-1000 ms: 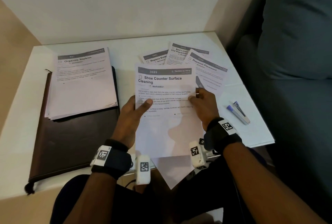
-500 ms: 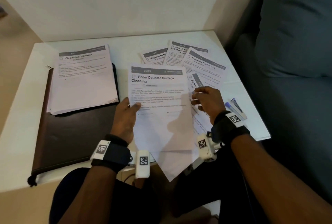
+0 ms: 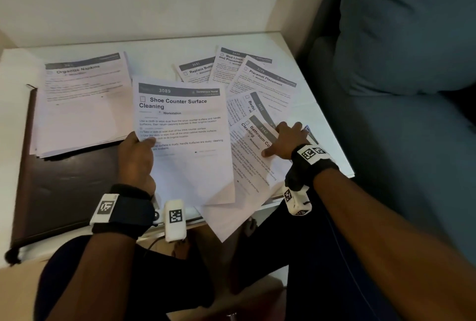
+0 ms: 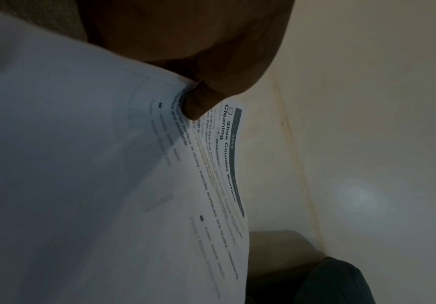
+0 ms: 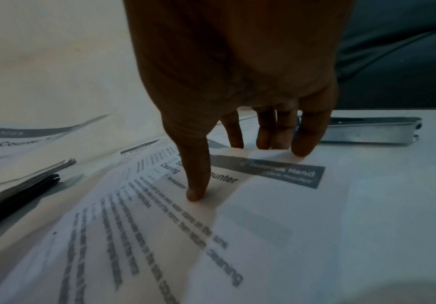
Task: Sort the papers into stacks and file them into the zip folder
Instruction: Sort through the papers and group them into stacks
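Observation:
My left hand [image 3: 140, 150] grips the "Shoe Counter Surface Cleaning" sheet [image 3: 185, 140] by its left edge, thumb [image 4: 198, 102] on top, and holds it just above the table. My right hand [image 3: 283, 141] rests with straight fingers on the "Bathroom Counter Cleaning" sheet [image 3: 253, 163]; its fingertips [image 5: 196, 193] press the paper flat. A dark brown zip folder [image 3: 64, 192] lies shut at the left. On it sits a stack topped by "Organize Napkins" [image 3: 82, 104]. Loose sheets fan out at the back right: "Replace Bottle" [image 3: 195, 70], "Bed Linen" [image 3: 231, 63], "Placemat Placement" [image 3: 268, 83].
A small silver and blue tool [image 5: 367, 129] lies just beyond my right fingers near the white table's [image 3: 154, 52] right edge. A grey-blue sofa [image 3: 399, 89] stands close on the right, a wall behind. One sheet [image 3: 226, 222] overhangs the front edge above my lap.
My right hand let go of the Shoe Counter sheet and moved right, down onto the Bathroom Counter sheet. My left hand carried its sheet slightly left.

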`<state>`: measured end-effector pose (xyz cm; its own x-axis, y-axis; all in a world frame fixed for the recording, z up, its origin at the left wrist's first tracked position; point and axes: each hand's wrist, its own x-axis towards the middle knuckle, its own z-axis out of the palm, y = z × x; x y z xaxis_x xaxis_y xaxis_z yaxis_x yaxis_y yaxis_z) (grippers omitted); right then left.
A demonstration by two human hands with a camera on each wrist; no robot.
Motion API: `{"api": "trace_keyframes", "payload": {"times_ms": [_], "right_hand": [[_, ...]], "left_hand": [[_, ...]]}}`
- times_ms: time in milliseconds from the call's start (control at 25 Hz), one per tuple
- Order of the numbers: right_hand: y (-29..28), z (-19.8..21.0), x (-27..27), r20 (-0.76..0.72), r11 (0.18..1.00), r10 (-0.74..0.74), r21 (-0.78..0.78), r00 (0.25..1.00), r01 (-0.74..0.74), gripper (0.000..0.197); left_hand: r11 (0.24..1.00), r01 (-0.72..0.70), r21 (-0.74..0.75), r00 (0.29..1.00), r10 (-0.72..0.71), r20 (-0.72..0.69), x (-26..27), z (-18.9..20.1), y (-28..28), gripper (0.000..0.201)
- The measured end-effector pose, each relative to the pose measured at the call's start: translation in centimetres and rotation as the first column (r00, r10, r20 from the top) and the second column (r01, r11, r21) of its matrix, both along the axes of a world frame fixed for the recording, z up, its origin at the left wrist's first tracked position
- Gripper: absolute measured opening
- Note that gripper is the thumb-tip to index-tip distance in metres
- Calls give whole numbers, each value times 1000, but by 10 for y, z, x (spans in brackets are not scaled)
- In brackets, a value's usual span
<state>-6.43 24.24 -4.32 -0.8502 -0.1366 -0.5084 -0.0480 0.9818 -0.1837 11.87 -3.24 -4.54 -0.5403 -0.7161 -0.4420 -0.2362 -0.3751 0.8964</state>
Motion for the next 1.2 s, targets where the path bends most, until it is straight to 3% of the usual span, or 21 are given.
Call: {"api": "trace_keyframes", "payload": {"times_ms": [360, 600, 800, 880, 1000, 1120, 1200], "right_hand": [[-41, -6, -51, -65, 998, 45, -29, 997, -47, 95], [-43, 0, -50, -113, 988, 141, -48, 984, -147, 90], [-24, 9, -40, -93, 995, -28, 96, 995, 37, 99], [-16, 14, -39, -42, 996, -88, 29, 995, 90, 91], [-17, 21, -37, 16, 986, -112, -124, 994, 113, 57], [-21, 23, -39, -44, 944, -156, -300, 987, 136, 46], [-25, 21, -42, -99, 869, -237, -466, 967, 165, 34]], "left_hand": [[1000, 20, 18, 1000, -20, -19, -17, -4, 1, 27], [999, 47, -4, 999, -47, -19, -22, -6, 3, 30], [998, 57, 4, 998, -56, -21, -19, 1, 5, 26], [998, 67, 7, 997, -67, -24, -20, 5, 8, 26], [998, 57, 13, 998, -57, -20, -18, 8, 8, 26], [999, 48, 23, 999, -48, -9, -18, 10, 6, 26], [999, 45, 25, 999, -45, -15, -18, 11, 5, 27]]}}
